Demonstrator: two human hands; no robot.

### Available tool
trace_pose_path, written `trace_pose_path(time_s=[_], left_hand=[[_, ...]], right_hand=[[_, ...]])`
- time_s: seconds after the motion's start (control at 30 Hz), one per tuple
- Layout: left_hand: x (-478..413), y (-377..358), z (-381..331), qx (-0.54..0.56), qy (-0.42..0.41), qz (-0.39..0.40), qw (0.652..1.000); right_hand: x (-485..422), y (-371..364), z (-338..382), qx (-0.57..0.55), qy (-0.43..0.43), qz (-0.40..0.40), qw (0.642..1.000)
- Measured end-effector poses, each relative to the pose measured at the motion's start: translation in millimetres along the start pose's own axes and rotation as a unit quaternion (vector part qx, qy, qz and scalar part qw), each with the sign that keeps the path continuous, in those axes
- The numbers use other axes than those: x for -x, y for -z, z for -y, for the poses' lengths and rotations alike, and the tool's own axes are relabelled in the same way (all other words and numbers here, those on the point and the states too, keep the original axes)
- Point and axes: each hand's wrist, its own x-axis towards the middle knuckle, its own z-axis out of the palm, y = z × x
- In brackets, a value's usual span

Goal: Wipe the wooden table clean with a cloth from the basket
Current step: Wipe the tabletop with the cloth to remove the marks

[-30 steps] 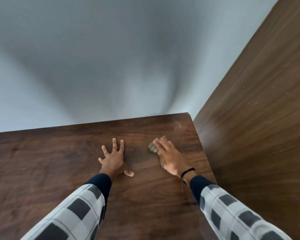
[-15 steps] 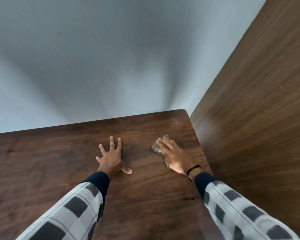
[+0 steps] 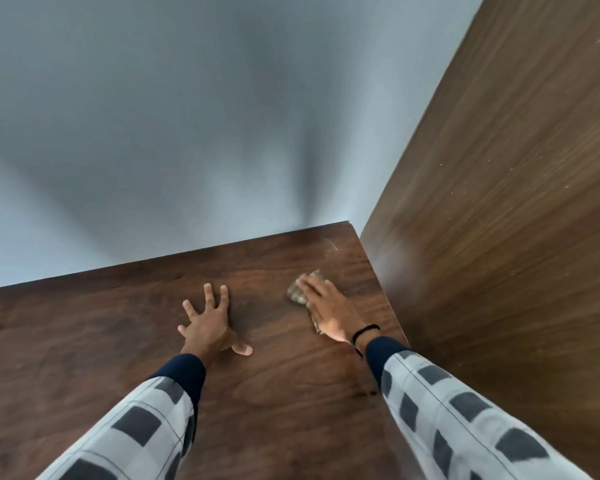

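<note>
Both hands lie flat on the wooden table [image 3: 84,341]. Left hand [image 3: 208,327] rests palm down with fingers spread and straight, thumb out to the right, holding nothing. Right hand [image 3: 329,311] presses straight fingers down on a small crumpled cloth [image 3: 297,293], which shows past the fingertips on the far left side and again as a scrap at the near edge of the palm. The cloth sits toward the far right corner of the table, well to the right of the left hand. A black wristband [image 3: 364,332] circles the right wrist. A dark wooden panel [image 3: 499,237] rises along the table's right edge, and a grey wall [image 3: 187,133] stands behind
</note>
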Motion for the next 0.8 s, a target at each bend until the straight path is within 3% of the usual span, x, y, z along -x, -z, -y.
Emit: trace_pose_path(time_s=[0.07,0.13,0.2,0.3,0.43,0.5,0.57,0.67,0.8], left_hand=[[1,0,0,-0.002,0.001,-0.001,1.000],[1,0,0,-0.003,-0.001,0.000,1.000],[2,0,0,-0.004,-0.005,-0.002,1.000],[2,0,0,-0.005,-0.003,-0.003,1.000],[2,2,-1,-0.009,0.002,0.001,1.000],[2,2,-1,-0.007,0.000,0.002,1.000],[2,1,1,-0.004,-0.002,0.002,1.000],[4,1,3,-0.004,-0.003,0.000,1.000],[3,2,2,-0.006,-0.010,-0.002,1.000]], right_hand=[[-5,-6,7,-0.047,-0.122,-0.053,0.990],[11,-18,33,-0.044,-0.155,-0.096,0.982],[45,-27,65,-0.049,-0.104,-0.113,0.987],[104,-33,89,-0.039,-0.003,-0.059,0.997],[107,-23,48,-0.001,0.101,-0.001,0.995],[82,-18,26,-0.007,0.044,-0.011,0.999],[59,-15,18,-0.033,-0.077,-0.054,0.995],[62,-22,49,-0.059,-0.186,-0.100,0.976],[134,-36,90,-0.061,-0.022,-0.055,0.996]])
